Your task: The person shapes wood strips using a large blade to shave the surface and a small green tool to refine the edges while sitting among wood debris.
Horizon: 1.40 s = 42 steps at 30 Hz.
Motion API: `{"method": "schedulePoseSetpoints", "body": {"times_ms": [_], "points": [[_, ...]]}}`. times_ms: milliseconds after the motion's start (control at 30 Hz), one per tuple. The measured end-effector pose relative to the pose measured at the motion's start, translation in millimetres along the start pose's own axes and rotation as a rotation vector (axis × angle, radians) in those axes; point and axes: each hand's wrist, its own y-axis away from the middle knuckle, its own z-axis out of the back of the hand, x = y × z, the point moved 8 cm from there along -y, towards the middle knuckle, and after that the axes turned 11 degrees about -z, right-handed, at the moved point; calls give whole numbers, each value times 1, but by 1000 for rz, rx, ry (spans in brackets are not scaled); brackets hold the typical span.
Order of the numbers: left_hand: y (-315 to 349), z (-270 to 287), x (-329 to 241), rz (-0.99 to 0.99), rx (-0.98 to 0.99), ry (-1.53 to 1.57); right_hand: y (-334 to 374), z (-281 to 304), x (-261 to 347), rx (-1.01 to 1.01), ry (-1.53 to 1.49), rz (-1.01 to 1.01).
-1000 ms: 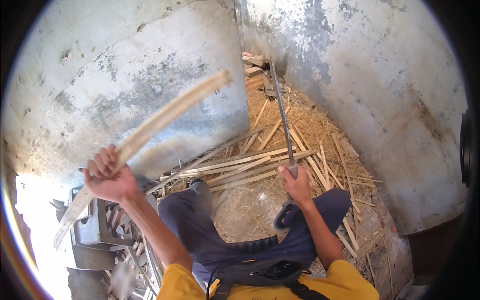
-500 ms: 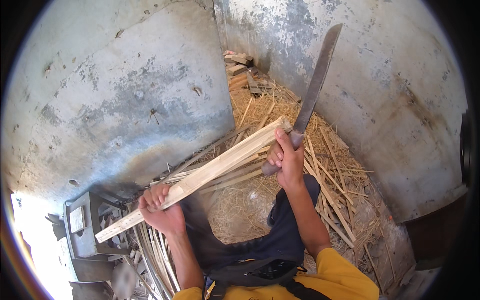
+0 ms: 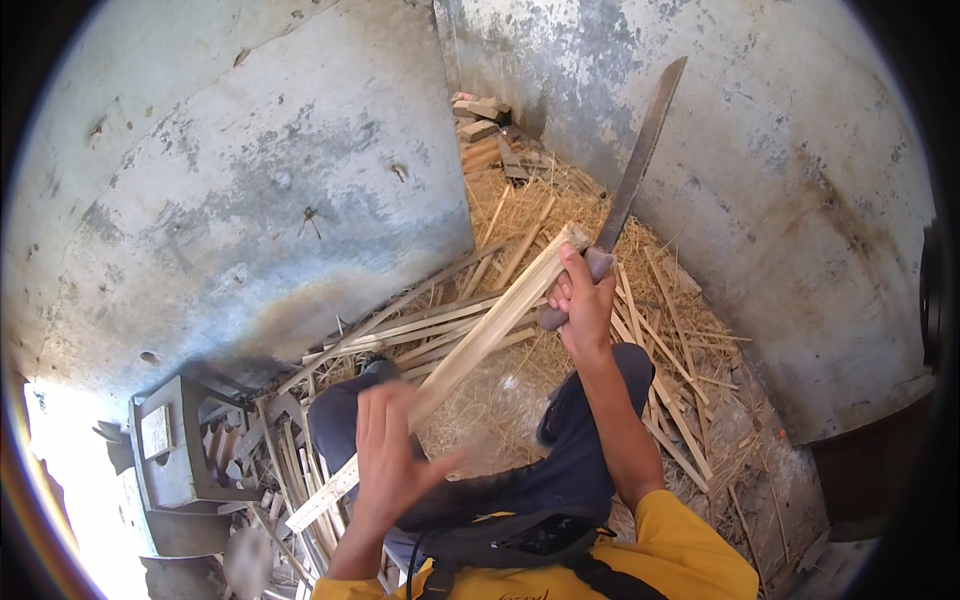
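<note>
My right hand (image 3: 585, 295) is closed around the dark handle of a long machete (image 3: 640, 160), whose blade points up toward the far right. Its thumb and fingers also hold the upper end of a pale split piece of wood (image 3: 490, 325), which slants down to the left across my lap. Over the lower part of that wood, my left hand (image 3: 390, 455) is open, fingers stretched and thumb apart, slightly blurred. Whether its palm touches the wood is hidden. The wood's lower tip shows past the left wrist.
Split wood strips (image 3: 440, 320) and shavings cover the floor between my legs and the walls. More strips (image 3: 300, 470) lie by a grey metal frame (image 3: 165, 440) at left. Bricks (image 3: 480, 115) are stacked in the far corner. Worn walls (image 3: 250, 180) stand close on both sides.
My left hand has let go of the wood and moved right, its fingers opening. The wood's lower end has swung right and nearer me. The right hand keeps its hold on machete and wood.
</note>
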Motion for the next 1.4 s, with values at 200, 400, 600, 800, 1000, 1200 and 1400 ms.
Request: {"method": "schedulePoseSetpoints", "body": {"times_ms": [200, 400, 600, 800, 1000, 1200, 1400], "points": [[12, -74, 72, 323, 202, -87, 3, 4, 22, -8, 318, 42], [27, -65, 83, 361, 211, -95, 43, 22, 44, -13, 1309, 362], [33, -71, 73, 365, 265, -13, 55, 22, 20, 148, 1553, 585], [40, -69, 72, 425, 279, -38, 40, 29, 18, 117, 1677, 602], [45, -78, 75, 421, 253, -52, 48, 20, -2, 151, 1684, 580], [67, -76, 71, 462, 330, -55, 13, 60, 20, -39, 1730, 427], [68, -92, 71, 459, 332, 9, 39, 45, -15, 190, 1764, 445]]}}
